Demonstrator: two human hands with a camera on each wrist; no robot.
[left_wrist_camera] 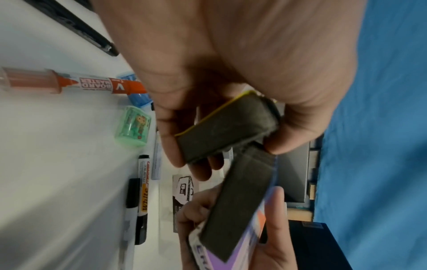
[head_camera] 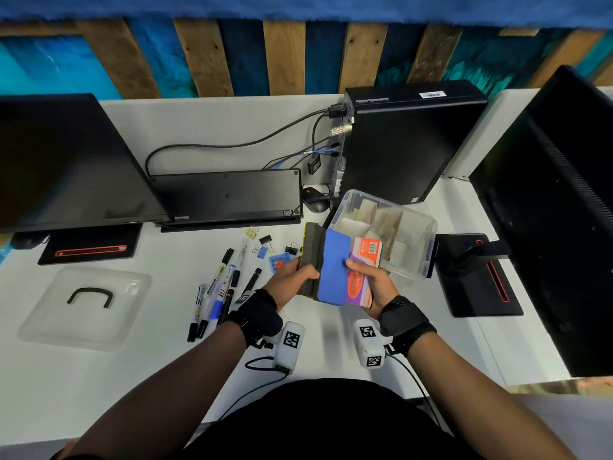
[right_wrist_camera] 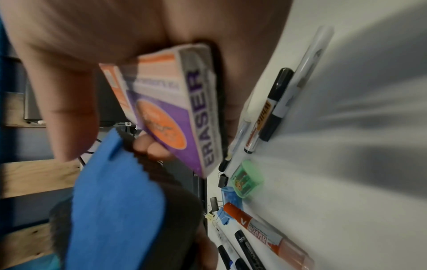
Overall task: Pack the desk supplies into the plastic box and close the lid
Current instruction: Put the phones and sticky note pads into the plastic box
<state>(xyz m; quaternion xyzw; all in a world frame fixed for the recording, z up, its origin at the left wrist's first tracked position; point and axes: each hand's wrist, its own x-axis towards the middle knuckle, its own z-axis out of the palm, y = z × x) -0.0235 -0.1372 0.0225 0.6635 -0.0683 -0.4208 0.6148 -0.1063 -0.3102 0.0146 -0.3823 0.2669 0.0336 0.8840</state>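
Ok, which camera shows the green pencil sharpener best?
The left wrist view: the green pencil sharpener lies unblocked on the desk, its printed picture visible. The right wrist view shows it too, smaller and blurrier. In the head view, I cannot make it out.

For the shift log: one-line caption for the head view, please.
Left hand grips two board erasers, right hand holds a boxed eraser, beside the open plastic box.

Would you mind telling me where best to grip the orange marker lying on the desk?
Probably the orange marker is best pinched across the middle of its barrel, from straight above. It lies flat on the desk, with blue clips crowding its tip end, so the middle looks clearer.
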